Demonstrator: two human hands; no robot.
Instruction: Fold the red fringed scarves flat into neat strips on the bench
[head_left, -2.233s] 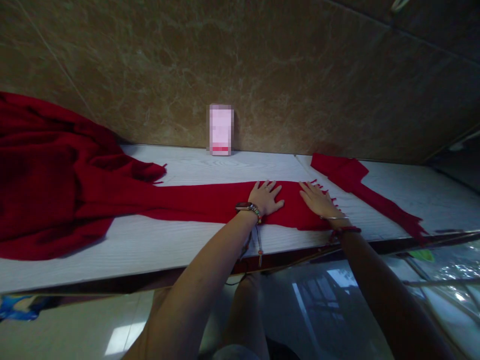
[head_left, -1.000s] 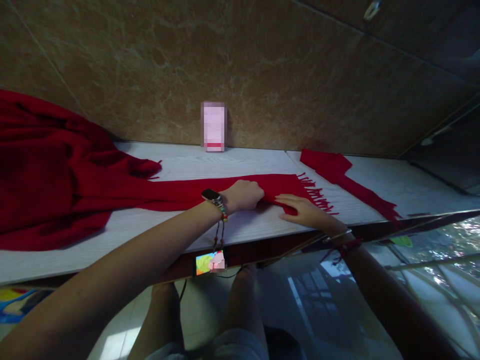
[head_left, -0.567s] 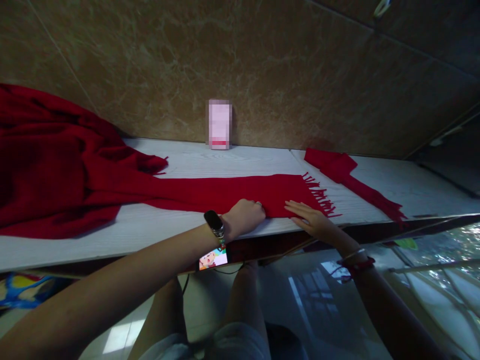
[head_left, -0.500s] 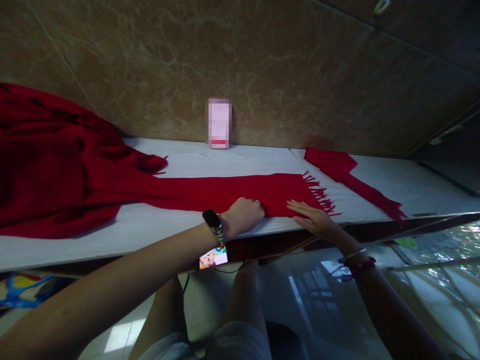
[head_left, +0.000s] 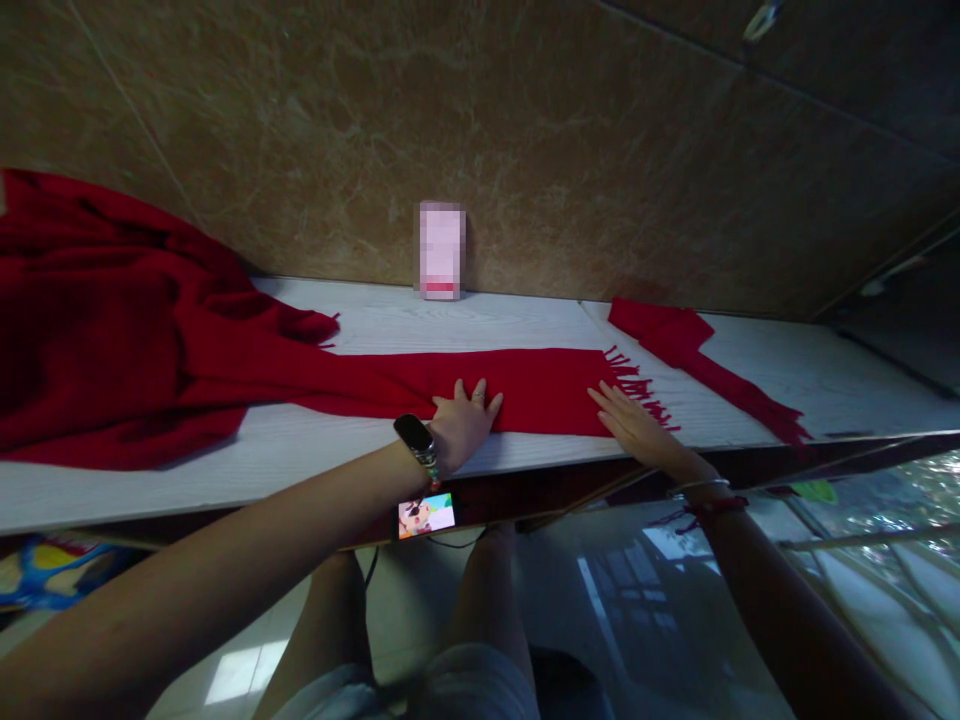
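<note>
A red fringed scarf (head_left: 551,390) stretches along a narrow white wood-grain surface (head_left: 315,460), its tassels pointing right. Its left part runs into a large bunched heap of red cloth (head_left: 112,330). My left hand (head_left: 461,425), wearing a dark wristband and a ring, rests on the strip with its fingers spread. Farther right, my right hand (head_left: 636,425) lies flat near the fringe, fingers stretched out. Neither hand grips anything. Beyond the fringe lies a smaller folded red scarf (head_left: 679,340) with tassels at its lower right end.
A blurred pink-white box (head_left: 441,250) stands against the brown tiled wall (head_left: 315,130). Below the front edge, a lit phone (head_left: 426,515) shows a cartoon picture. Something blue and yellow (head_left: 56,570) is at lower left, and a glass surface (head_left: 892,560) at lower right.
My left hand has opened from a closed shape, spread its fingers and moved left along the scarf. My right hand has shifted slightly right, toward the fringe.
</note>
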